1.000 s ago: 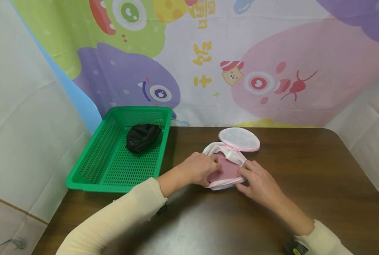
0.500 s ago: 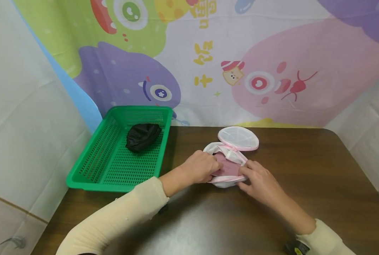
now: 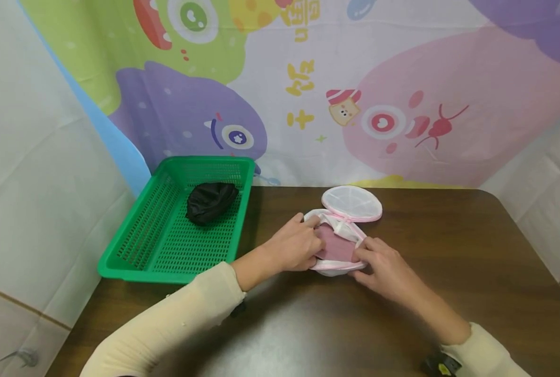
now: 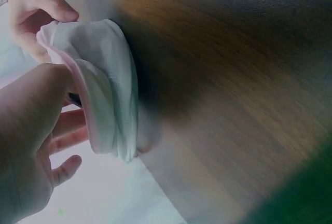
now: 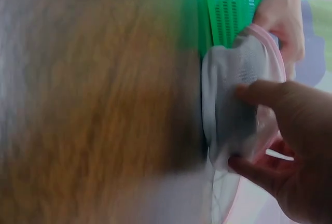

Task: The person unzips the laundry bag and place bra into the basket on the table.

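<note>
A round white mesh laundry bag [image 3: 333, 272] with pink zip trim lies on the table, its mesh lid [image 3: 352, 203] folded back away from the person. Folded dusty-pink cloth [image 3: 337, 247] fills the opening. My left hand [image 3: 293, 245] reaches over the left rim, its fingers down inside against the cloth; the fingertips are partly hidden by the bag wall [image 4: 111, 79] in the left wrist view. My right hand [image 3: 387, 268] grips the bag's right rim, with digits on the outer mesh [image 5: 236, 68] and others over the edge.
A green perforated basket [image 3: 170, 278] stands to the left, holding crumpled black fabric [image 3: 210, 202]. The brown wooden table [image 3: 473, 251] ends at a cartoon-printed curtain [image 3: 303, 157] behind.
My left hand has shifted slightly farther back along the left rim, one finger now lifted toward the rear edge. The bag's near side has moved slightly away. My right hand keeps its hold.
</note>
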Demonstrator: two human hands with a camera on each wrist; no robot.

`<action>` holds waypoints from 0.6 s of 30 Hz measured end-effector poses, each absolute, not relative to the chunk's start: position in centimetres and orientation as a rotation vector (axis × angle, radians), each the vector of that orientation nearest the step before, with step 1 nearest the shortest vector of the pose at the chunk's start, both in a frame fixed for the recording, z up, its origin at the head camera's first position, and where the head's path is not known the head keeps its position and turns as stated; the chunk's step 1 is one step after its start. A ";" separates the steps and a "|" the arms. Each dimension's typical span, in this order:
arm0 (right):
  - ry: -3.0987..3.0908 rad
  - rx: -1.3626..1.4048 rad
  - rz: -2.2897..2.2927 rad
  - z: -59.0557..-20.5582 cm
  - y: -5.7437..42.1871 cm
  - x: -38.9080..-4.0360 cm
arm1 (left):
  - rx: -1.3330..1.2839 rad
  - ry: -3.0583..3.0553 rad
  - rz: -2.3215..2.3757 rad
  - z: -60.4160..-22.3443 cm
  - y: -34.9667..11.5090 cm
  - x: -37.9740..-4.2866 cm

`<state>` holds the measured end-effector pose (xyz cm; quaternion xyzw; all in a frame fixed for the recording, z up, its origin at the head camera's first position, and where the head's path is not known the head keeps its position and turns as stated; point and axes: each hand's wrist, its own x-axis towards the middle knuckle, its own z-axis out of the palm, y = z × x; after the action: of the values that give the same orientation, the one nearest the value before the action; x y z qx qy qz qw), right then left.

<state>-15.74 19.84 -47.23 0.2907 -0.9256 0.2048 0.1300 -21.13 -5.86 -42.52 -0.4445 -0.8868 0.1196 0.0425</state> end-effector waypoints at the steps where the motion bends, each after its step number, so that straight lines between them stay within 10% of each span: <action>1: -2.681 0.855 0.616 -47.2 19.9 -15.8 | -1.364 -2.716 0.364 -42.5 -5.9 -21.1; 18: -2.423 1.150 0.730 -47.6 21.5 -16.9 | -1.341 -2.827 0.420 -42.6 -5.7 -20.9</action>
<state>-16.88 21.48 -47.62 0.4070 -0.8574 0.2584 0.1800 -20.86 -5.67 -42.59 -0.4248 -0.8954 0.1330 -0.0076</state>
